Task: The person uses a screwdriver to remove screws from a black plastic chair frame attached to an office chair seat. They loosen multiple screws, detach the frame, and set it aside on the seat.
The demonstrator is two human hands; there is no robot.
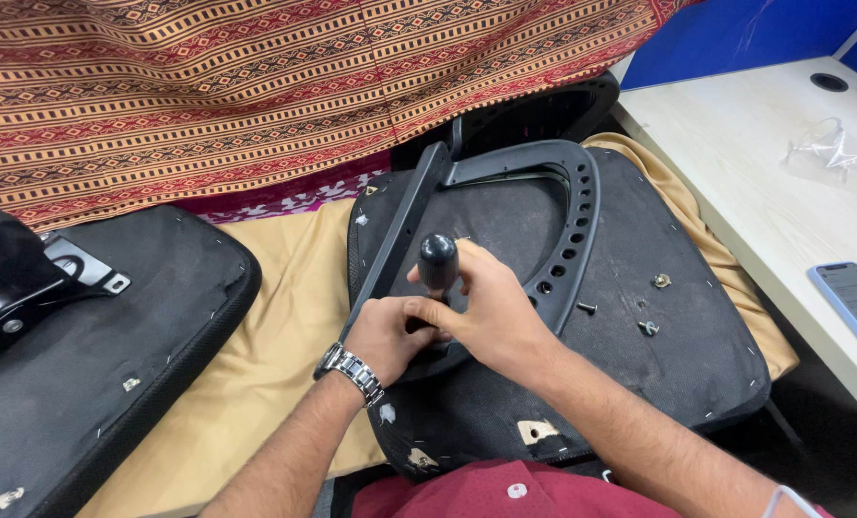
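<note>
My right hand (491, 312) grips a black-handled screwdriver (438, 261) that stands upright over the near end of a black plastic chair frame (582, 206). The frame lies on the underside of an upturned black seat cushion (682, 364). My left hand (385, 331), with a metal watch on its wrist, presses down beside the tool's lower end, which is hidden behind my fingers. Loose screws (586, 308) and a brass-coloured nut (660, 280) rest on the cushion to the right of the frame.
A second black cushion (150, 317) with a metal bracket (83, 264) lies at the left on a tan cloth (284, 326). Patterned striped fabric (208, 86) covers the back. At the right stands a pale desk (754, 163) with a phone (855, 302) and a crumpled clear wrapper (831, 149).
</note>
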